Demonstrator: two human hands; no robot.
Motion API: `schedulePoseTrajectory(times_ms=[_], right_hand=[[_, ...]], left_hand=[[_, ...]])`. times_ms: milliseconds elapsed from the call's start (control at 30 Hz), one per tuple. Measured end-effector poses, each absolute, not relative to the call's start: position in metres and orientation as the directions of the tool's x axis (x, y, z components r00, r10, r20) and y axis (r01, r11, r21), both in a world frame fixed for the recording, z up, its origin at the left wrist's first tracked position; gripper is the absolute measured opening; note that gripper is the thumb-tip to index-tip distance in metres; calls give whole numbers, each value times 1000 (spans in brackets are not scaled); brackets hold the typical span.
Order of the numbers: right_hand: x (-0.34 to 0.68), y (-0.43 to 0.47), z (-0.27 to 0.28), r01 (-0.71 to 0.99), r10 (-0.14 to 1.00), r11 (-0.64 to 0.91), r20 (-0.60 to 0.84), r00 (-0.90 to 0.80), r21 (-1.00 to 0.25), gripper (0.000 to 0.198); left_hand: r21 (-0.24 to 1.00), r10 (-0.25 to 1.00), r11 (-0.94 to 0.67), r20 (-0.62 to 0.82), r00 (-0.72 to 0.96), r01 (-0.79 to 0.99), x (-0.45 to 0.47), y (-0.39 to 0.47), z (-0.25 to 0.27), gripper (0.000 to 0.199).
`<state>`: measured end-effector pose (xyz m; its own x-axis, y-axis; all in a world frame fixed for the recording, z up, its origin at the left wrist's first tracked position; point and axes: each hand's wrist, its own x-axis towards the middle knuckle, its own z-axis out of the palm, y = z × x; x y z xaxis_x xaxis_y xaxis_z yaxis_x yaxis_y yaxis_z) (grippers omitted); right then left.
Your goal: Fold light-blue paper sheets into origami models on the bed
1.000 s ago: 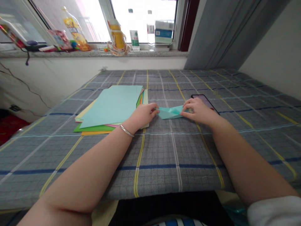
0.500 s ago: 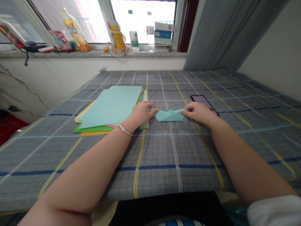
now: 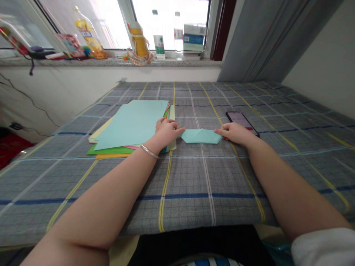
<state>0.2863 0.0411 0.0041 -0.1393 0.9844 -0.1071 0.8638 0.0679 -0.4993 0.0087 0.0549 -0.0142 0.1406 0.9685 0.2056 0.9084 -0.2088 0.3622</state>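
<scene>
A small folded paper boat [image 3: 201, 137] in pale turquoise is stretched between both hands, just above or on the checked cloth. Its long front side looks flat, with a low peak at the middle of the top edge. My left hand [image 3: 166, 132] pinches its left tip between thumb and fingers, beside the paper stack. On the other end, my right hand [image 3: 232, 132] pinches the right tip, close to the phone. The fingertips of both hands partly cover the boat's two ends.
A stack of coloured paper [image 3: 133, 123], pale turquoise on top, lies left of the hands. The phone [image 3: 244, 122] lies behind my right hand. Bottles, boxes and a yellow cup [image 3: 139, 44] line the windowsill [image 3: 108, 64]. A grey curtain [image 3: 257, 40] hangs at right.
The paper boat has been pulled wider and flatter; its sagging top edge is now nearly straight. My right hand shifted slightly right. Both hands keep their pinch.
</scene>
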Motion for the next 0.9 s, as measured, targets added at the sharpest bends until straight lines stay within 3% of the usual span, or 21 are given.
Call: schedulePoseTrajectory(times_ms=[333,567,733,900], right_hand=[[275,43,1,944,994,34,-85,-65,-329,45],[267,40,-3,979,993,119,-1,-121,-165,56],[262,37,-8,947,936,313,190,-295,-70,60],[256,41,-16,806,796,585,255,-550,-89,51]], left_hand=[[174,966,-191,209,153,966,12,41,-22,29],[14,910,-257,339,237,966,15,31,-25,35],[-20,844,-301,459,276,953,17,28,-26,32],[12,829,-407,425,364,913,21,31,-21,27]])
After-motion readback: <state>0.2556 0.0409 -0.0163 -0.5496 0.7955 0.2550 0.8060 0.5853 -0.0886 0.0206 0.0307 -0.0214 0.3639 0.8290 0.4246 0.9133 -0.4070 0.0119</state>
